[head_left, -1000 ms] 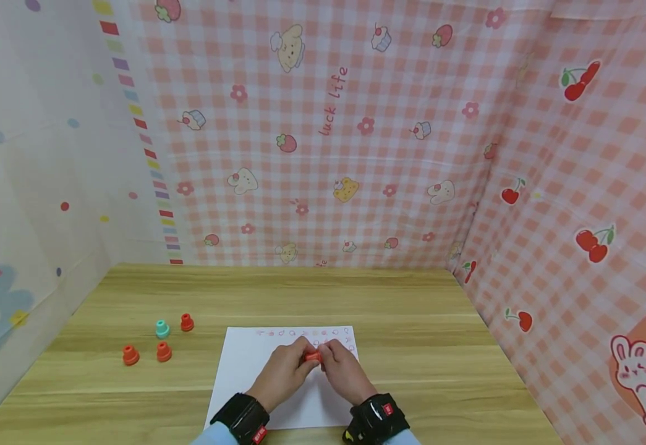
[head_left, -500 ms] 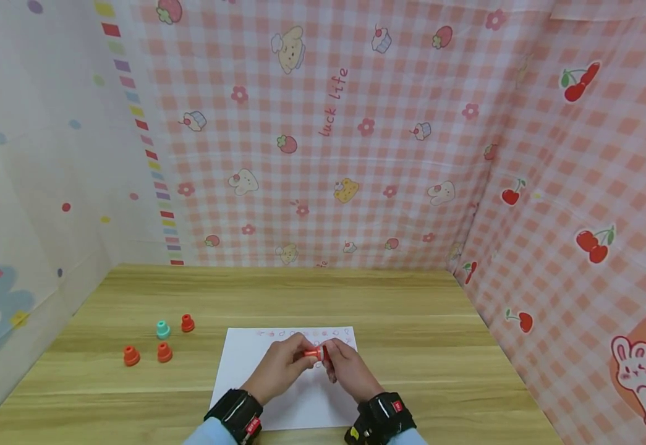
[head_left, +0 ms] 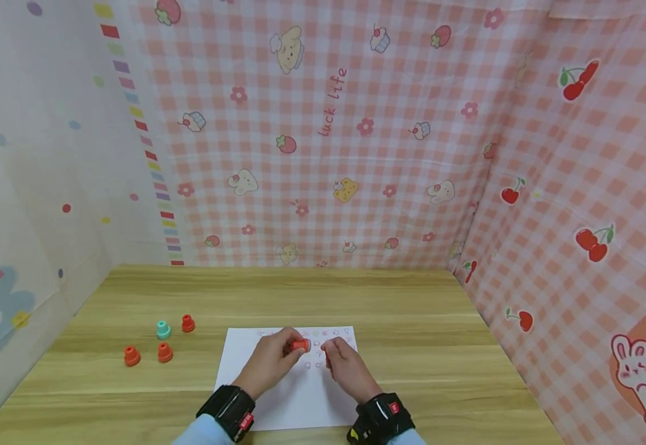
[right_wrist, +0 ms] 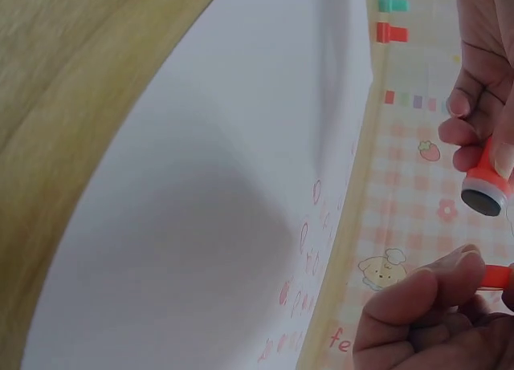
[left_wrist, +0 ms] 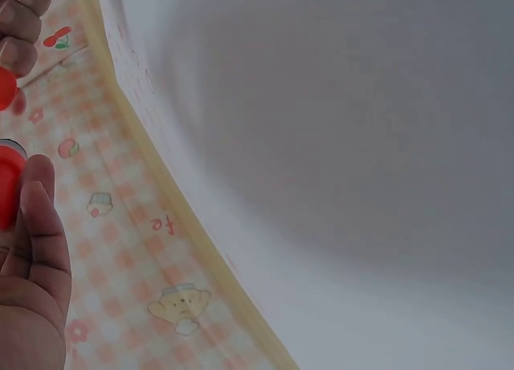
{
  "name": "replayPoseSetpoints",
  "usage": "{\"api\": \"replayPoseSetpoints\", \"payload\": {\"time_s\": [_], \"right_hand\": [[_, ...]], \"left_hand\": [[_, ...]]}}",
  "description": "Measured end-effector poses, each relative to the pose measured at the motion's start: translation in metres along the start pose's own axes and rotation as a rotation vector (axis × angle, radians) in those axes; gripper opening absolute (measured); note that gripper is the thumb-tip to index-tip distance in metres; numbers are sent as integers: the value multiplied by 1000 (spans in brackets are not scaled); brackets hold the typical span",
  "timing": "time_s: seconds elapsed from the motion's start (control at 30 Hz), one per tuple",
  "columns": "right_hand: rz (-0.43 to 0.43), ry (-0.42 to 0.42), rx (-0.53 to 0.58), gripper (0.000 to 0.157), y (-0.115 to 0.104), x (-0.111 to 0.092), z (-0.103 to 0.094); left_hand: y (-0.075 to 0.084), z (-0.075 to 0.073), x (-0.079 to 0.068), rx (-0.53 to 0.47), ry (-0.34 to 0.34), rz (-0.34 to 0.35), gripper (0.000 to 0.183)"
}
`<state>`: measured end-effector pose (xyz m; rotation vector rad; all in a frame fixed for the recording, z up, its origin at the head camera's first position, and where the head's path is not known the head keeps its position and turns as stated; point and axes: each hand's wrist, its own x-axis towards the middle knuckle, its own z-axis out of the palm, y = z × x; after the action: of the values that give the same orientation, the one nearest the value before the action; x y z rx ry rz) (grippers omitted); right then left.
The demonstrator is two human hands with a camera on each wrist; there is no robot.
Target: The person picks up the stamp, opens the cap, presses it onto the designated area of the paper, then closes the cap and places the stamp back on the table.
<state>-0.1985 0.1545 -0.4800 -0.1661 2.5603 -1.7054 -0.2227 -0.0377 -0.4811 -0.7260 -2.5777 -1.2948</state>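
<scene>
Over the white paper (head_left: 289, 405), my left hand (head_left: 264, 368) pinches a red stamp (head_left: 301, 345) between thumb and fingers. In the right wrist view, the stamp's dark round face (right_wrist: 482, 202) and pale collar are bare and point toward the other hand. My right hand (head_left: 352, 371) pinches a small red cap (right_wrist: 496, 277), partly hidden by the fingers. A short gap separates cap and stamp. Rows of small reddish printed marks (head_left: 318, 365) run across the upper right part of the paper.
To the left on the wooden table (head_left: 423, 346) stand a teal stamp (head_left: 163, 330) and three red ones, the nearest red stamp (head_left: 131, 356) farthest left. Patterned cloth (head_left: 323, 185) rises behind the table and along both sides.
The hands, earlier together on the red stamp, have drawn apart. The cap has come off in the right hand, and the left hand has moved left with the stamp.
</scene>
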Motion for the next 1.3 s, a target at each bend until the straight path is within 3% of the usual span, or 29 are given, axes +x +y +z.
{"api": "replayPoseSetpoints", "payload": {"time_s": [0.17, 0.4, 0.7, 0.9, 1.3], "right_hand": [[-23, 32, -101, 30, 2, 0, 0], [-9, 19, -70, 28, 3, -1, 0], [27, 12, -45, 28, -2, -3, 1], [25, 13, -48, 29, -1, -1, 1], [30, 2, -34, 31, -1, -2, 1]], "left_hand": [[-6, -5, 1, 24, 22, -41, 14], [-12, -15, 4, 73, 33, -91, 14], [-21, -33, 9, 174, -2, -173, 14], [-29, -47, 14, 236, -9, -195, 18], [-43, -70, 20, 333, -26, -175, 20]]}}
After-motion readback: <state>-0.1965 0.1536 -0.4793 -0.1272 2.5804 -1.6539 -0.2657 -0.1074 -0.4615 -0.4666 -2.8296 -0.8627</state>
